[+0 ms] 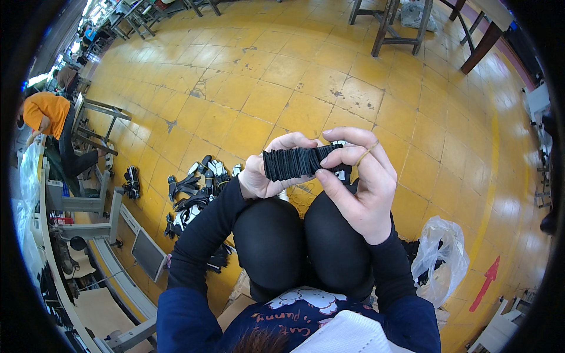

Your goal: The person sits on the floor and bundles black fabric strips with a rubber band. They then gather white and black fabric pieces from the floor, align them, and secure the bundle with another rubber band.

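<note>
Head view, stack: a long stack of thin, flat black pieces (294,163) is lying between the hands, above the black-clad knees (269,238); its material is staying unclear.
Long axis: it is running from 9 towards 3 o'clock, the right end tilting slightly up.
Left hand: the left hand (255,178) is cradling the 9 o'clock end.
Right hand: the right hand (366,187) is pinching near the 3 o'clock end, thumb and fingers closing on it.
Nearer hand: neither; both are touching the stack.
Floor heap: mixed black and white parts (206,183) are lying between 8 and 9 o'clock from the stack.
</note>
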The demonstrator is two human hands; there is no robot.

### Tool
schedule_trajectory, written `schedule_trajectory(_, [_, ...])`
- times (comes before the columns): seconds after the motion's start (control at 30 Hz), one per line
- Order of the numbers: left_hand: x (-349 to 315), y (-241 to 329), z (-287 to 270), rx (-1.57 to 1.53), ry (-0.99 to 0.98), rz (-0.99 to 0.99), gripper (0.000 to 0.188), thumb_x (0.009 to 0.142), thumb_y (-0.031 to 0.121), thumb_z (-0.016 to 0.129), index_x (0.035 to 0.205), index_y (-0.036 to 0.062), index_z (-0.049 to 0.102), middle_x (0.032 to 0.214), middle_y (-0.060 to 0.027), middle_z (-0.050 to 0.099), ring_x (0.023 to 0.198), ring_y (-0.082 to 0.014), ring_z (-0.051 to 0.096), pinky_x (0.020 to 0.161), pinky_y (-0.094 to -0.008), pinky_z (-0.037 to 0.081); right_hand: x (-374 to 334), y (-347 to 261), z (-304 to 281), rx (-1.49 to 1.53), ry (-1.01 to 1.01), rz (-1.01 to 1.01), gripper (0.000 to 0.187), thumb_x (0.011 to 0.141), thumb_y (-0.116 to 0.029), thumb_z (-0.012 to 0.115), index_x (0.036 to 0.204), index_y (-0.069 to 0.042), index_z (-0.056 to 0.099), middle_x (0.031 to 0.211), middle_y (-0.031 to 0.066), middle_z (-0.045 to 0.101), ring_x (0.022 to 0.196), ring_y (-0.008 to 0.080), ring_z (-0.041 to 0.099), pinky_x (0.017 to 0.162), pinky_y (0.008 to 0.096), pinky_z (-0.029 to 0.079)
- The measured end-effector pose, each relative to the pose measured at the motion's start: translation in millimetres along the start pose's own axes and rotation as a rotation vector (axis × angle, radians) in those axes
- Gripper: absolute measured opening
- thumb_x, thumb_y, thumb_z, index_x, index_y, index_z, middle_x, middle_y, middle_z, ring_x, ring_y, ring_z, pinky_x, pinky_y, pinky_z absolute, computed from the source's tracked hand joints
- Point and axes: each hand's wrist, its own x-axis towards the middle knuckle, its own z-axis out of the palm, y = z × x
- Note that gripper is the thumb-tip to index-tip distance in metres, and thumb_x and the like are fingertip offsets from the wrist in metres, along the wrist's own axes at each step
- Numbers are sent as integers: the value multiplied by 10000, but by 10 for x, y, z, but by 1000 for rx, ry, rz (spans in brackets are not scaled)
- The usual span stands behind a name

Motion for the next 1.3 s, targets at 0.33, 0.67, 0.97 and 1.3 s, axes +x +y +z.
schedule_trajectory(0.33, [24,6,-13,-102,-29,-31,699,681,55,724,1292,-101,422,1350,-258,431,1233,-343,506,1007,-415,500,9,4,18,-48,5,-54,169,709,59,690,857,-19,670,1115,140,612,908,228,609,781,306,483])
schedule_trajectory(0.67, [6,5,2,-19,8,-14,695,687,59,726,1292,-99,422,1348,-248,436,1247,-345,492,1004,-410,503,15,-12,7,-55,-13,-45,183,690,31,730,856,-12,667,1111,151,614,918,236,619,798,312,489])
schedule_trajectory(0.97, [69,-35,21,21,-69,42,748,661,123,786,1283,-103,439,1340,-232,460,1226,-325,516,1011,-405,494,26,5,4,-38,12,-47,148,696,14,732,813,-5,644,1091,160,620,916,233,619,787,310,488])
schedule_trajectory(1.3, [95,-34,108,-29,-91,38,756,645,159,796,1271,-102,462,1309,-228,502,1228,-302,522,1057,-392,438,9,13,6,-21,23,-22,151,696,9,733,812,-4,637,1072,158,628,902,225,618,778,305,486])
